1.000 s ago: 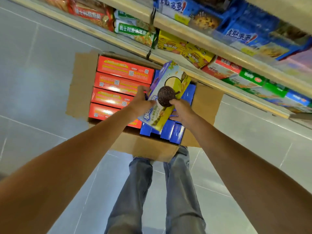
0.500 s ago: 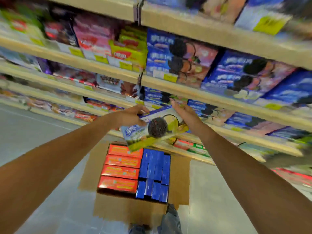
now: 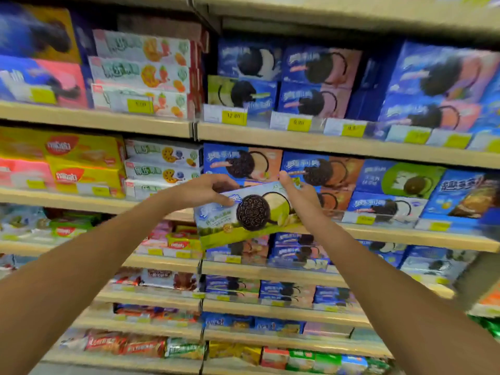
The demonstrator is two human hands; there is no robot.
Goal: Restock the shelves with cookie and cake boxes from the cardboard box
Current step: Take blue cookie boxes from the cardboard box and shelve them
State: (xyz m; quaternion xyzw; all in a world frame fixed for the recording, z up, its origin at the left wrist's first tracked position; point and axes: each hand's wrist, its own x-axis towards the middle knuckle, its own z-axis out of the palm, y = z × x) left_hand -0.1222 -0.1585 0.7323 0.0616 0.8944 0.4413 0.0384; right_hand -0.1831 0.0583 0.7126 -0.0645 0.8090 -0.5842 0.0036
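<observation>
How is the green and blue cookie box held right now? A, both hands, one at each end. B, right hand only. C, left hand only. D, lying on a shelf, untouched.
A: the left hand grips the cookie box at its left end, the right hand at its right end.

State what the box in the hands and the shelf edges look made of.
Cookie box: probably printed paperboard with a slightly glossy finish, judging by its flat faces, crisp folded edges and faint sheen. Shelf edge: smooth matte beige, either painted metal or laminate; the blur leaves it open.
</observation>
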